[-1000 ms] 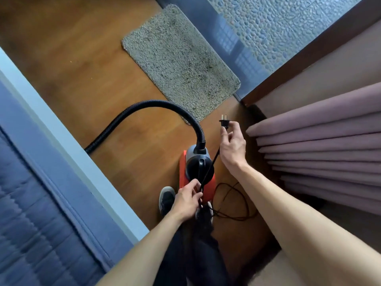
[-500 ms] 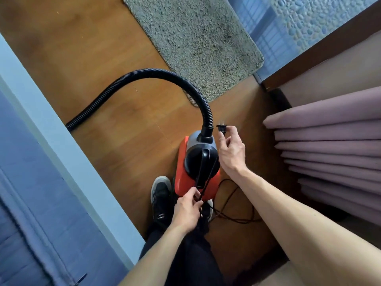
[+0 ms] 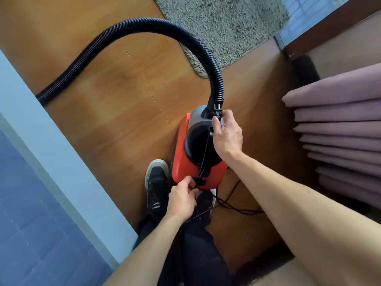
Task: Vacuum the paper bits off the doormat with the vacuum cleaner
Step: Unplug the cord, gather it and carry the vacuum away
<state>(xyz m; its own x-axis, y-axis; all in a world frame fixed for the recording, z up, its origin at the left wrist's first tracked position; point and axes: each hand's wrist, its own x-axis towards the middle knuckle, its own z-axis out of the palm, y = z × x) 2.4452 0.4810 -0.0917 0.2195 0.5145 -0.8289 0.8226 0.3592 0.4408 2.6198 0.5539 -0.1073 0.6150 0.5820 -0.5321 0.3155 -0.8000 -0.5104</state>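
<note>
One vacuum cleaner [image 3: 198,153], red and black, on the wood floor [image 3: 115,104] just short of one grey doormat [image 3: 224,23]. Right hand [image 3: 226,135] pinches the plug [image 3: 218,112]; left hand [image 3: 182,198] closed on the cord [image 3: 204,155]. Plug now lower, over the hose [image 3: 144,25] collar. Two hands, one hose.

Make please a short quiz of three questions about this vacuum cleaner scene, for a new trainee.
1. True or false: the right hand holds the plug of the power cord.
2. Where is the left hand's grip? A) on the hose B) on the cord at the rear of the vacuum cleaner C) on the doormat
3. Fill in: the hose arches in front of the ____.

Key: 1 true; 2 B; 3 doormat.
</note>
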